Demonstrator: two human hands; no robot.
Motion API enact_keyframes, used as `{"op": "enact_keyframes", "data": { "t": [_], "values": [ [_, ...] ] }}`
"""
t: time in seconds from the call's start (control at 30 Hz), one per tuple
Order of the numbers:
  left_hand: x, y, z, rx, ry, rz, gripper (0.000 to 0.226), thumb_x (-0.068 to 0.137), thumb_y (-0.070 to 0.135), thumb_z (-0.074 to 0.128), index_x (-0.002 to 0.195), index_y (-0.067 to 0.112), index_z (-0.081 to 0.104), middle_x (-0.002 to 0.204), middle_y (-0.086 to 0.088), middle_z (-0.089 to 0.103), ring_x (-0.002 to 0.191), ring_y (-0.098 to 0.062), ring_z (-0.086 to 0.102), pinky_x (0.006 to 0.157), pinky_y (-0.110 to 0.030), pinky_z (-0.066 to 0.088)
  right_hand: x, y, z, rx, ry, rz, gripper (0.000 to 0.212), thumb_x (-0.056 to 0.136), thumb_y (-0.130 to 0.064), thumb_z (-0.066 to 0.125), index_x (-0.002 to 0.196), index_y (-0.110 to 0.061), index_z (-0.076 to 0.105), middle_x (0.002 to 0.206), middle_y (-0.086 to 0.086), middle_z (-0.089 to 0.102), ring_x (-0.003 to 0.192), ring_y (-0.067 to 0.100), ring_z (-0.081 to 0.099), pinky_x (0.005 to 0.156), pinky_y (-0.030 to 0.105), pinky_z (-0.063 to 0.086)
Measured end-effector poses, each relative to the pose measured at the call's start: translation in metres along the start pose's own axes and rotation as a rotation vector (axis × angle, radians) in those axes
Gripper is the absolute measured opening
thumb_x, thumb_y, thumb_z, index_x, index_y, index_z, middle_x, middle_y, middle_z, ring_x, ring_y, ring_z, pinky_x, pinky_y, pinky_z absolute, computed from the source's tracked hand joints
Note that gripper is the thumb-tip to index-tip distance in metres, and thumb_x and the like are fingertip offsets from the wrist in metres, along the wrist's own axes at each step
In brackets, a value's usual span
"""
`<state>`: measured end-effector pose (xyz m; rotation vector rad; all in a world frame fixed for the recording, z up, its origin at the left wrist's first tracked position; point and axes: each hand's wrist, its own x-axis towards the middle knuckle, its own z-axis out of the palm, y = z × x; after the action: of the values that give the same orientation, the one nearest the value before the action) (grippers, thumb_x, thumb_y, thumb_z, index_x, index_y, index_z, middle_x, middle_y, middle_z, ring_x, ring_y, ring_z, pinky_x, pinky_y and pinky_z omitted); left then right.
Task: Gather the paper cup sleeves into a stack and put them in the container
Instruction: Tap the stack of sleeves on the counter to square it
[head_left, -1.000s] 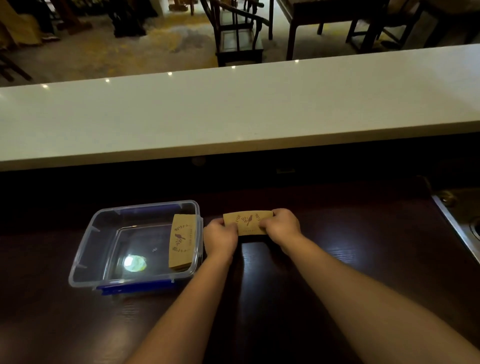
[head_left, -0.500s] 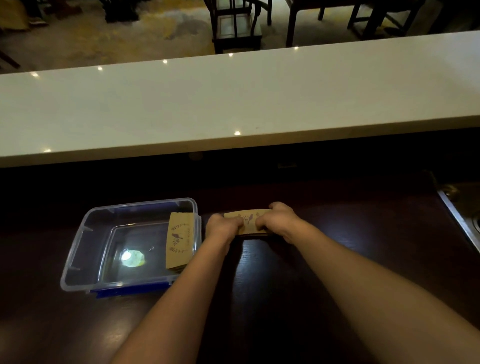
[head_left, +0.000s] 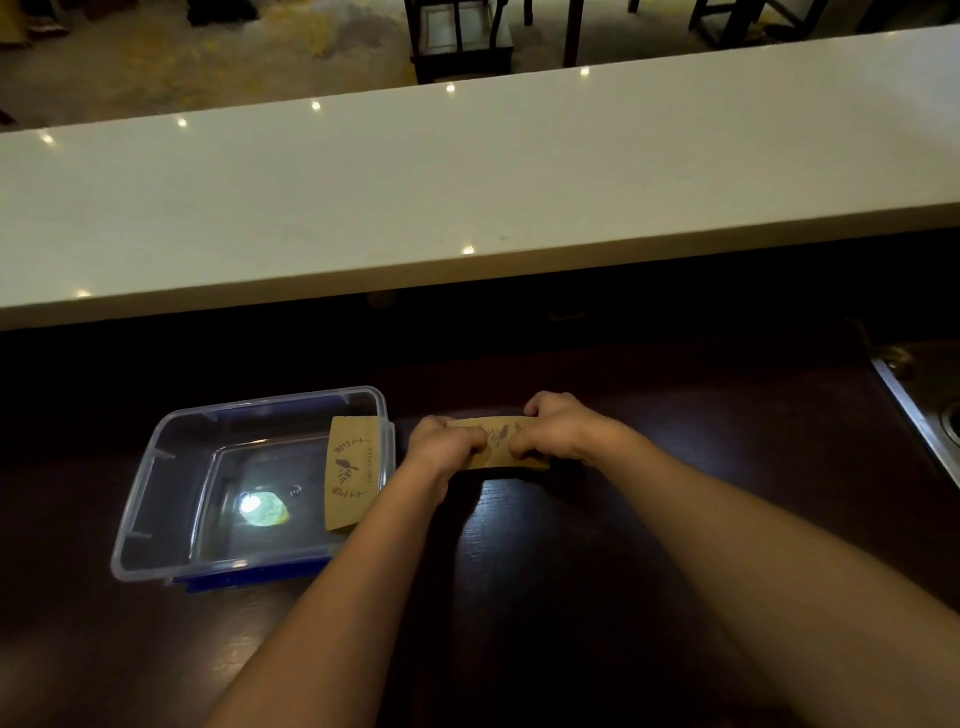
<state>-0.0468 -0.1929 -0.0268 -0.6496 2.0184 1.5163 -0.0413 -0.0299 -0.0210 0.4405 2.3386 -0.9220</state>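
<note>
brown kraft paper cup sleeves (head_left: 498, 444), printed with a dark bird-and-branch motif, sit pinched between both of my hands just above the dark wooden counter (head_left: 571, 571). my left hand (head_left: 441, 449) is curled closed over the left end of the sleeves, knuckles up; my right hand (head_left: 558, 428) is closed over the right end, fingers wrapped down across the top edge and the front face. from this view i cannot tell how many sleeves are in the bundle, nor whether its lower edge touches the wood.

just to the left of my left hand stands the clear plastic container (head_left: 150, 499), open at the top, with blue trim showing along its near edge and far wall. one more sleeve (head_left: 350, 470) is already inside, leaning against the container's right wall with its printed face turned toward the middle. a bright patch of reflected light (head_left: 262, 509) glows on the container's floor.

beyond the dark counter runs a long pale upper ledge (head_left: 467, 182), dotted with small reflections of ceiling lights. at the far right edge a metal sink rim (head_left: 914, 405) is partly in view. past the ledge, dark wooden chairs (head_left: 460, 36) stand on a mottled floor.
</note>
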Motion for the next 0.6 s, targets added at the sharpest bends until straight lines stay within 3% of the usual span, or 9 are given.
{"op": "enact_keyframes", "data": {
  "t": [0.07,0.2,0.3,0.37,0.43,0.53,0.6],
  "values": [
    [-0.003,-0.004,-0.002,0.022,-0.004,0.051,0.045,0.071,0.006,0.072,0.110,0.014,0.051,0.092,-0.005,0.062,0.078,-0.017,0.062,0.055,-0.027,0.048,0.001,0.005,-0.001,-0.062,-0.030,-0.024,0.080,0.058,-0.040,0.077,0.131,-0.022,0.053,0.126,0.008,0.038,0.116,0.028,0.047,0.097,0.039,0.049],
    [-0.018,-0.022,-0.004,0.117,0.025,0.228,0.048,0.071,0.009,0.074,0.111,0.019,0.050,0.097,0.000,0.060,0.080,-0.011,0.061,0.056,-0.021,0.048,-0.006,0.018,0.003,-0.027,0.046,-0.152,0.050,0.061,-0.034,0.081,0.107,-0.032,0.063,0.109,0.001,0.038,0.104,0.022,0.046,0.088,0.030,0.047],
    [-0.035,-0.046,0.001,0.212,0.139,0.427,0.045,0.074,0.011,0.072,0.109,0.025,0.047,0.100,-0.001,0.062,0.082,-0.010,0.060,0.068,-0.026,0.048,-0.026,0.034,0.012,0.037,0.204,-0.316,0.040,0.068,-0.023,0.074,0.104,-0.034,0.061,0.103,-0.005,0.048,0.099,0.020,0.056,0.081,0.028,0.045],
    [-0.048,-0.063,0.008,0.208,0.172,0.512,0.049,0.078,0.011,0.069,0.119,0.030,0.047,0.111,0.002,0.060,0.095,-0.011,0.058,0.083,-0.027,0.046,-0.041,0.047,0.023,0.027,0.282,-0.404,0.045,0.072,-0.020,0.073,0.114,-0.031,0.061,0.108,-0.004,0.055,0.100,0.018,0.058,0.083,0.028,0.046],
    [-0.061,-0.078,0.016,0.210,0.191,0.589,0.055,0.082,0.011,0.065,0.129,0.033,0.046,0.120,0.012,0.052,0.108,0.001,0.050,0.091,-0.013,0.039,-0.055,0.061,0.035,0.023,0.344,-0.450,0.050,0.078,-0.019,0.073,0.125,-0.027,0.058,0.118,-0.002,0.056,0.102,0.016,0.058,0.084,0.025,0.045],
    [-0.075,-0.094,0.029,0.217,0.212,0.661,0.058,0.086,0.008,0.061,0.135,0.033,0.044,0.121,0.026,0.043,0.112,0.022,0.039,0.086,0.005,0.029,-0.071,0.080,0.053,-0.007,0.436,-0.449,0.057,0.083,-0.019,0.071,0.137,-0.025,0.052,0.128,0.000,0.053,0.108,0.018,0.058,0.083,0.024,0.046],
    [-0.080,-0.101,0.036,0.246,0.231,0.660,0.058,0.089,0.008,0.058,0.140,0.029,0.042,0.130,0.020,0.042,0.115,0.024,0.036,0.083,0.008,0.028,-0.078,0.087,0.065,0.001,0.458,-0.434,0.062,0.087,-0.018,0.067,0.144,-0.023,0.044,0.142,0.006,0.047,0.124,0.024,0.052,0.095,0.034,0.049]
  ]
}}
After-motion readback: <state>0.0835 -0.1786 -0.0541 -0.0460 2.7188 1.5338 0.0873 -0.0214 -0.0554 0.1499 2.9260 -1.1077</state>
